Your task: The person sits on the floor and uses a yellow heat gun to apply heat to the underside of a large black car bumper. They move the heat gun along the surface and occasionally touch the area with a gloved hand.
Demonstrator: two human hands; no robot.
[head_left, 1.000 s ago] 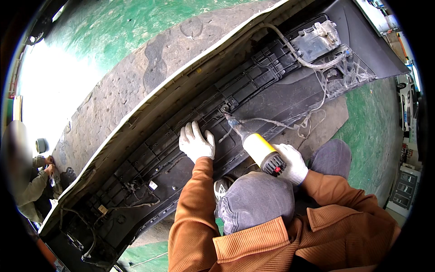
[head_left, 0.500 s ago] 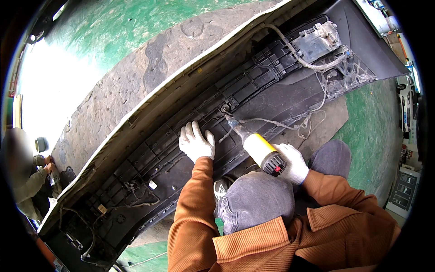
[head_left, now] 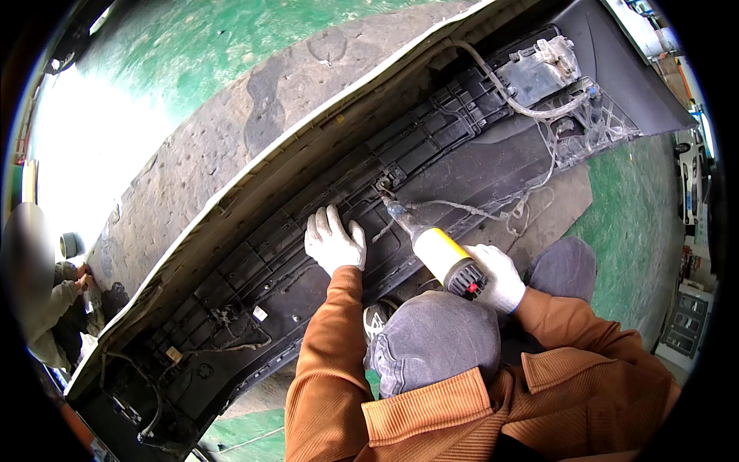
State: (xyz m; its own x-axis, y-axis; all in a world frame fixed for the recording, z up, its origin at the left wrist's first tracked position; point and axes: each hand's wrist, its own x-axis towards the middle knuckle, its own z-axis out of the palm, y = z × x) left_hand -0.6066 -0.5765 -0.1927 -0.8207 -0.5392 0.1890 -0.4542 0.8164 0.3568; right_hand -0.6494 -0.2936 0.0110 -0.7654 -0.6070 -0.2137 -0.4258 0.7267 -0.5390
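Observation:
A long black car bumper [head_left: 493,162] lies inner side up, running diagonally from lower left to upper right. My left hand [head_left: 336,240], in a white glove, rests flat on its ribbed inner face with the fingers stretched out. My gloved right hand [head_left: 499,277] grips a hot-air gun [head_left: 443,254] with a yellow body, a black vented rear end and a small red knob. Some of the right fingers are hidden behind the gun. Its metal nozzle points up and left, with the tip close to a small bracket [head_left: 391,175] on the bumper; contact cannot be made out.
A thin cable [head_left: 462,206] and a thicker hose [head_left: 539,113] run along the bumper's right part. Grey matting [head_left: 308,85] lies on the green floor. At the far left another person's hands [head_left: 85,279] are near the bumper's edge. My bent knees are close to the gun.
My hands and the hot-air gun stay nearly still. At the far left the other person has shifted slightly.

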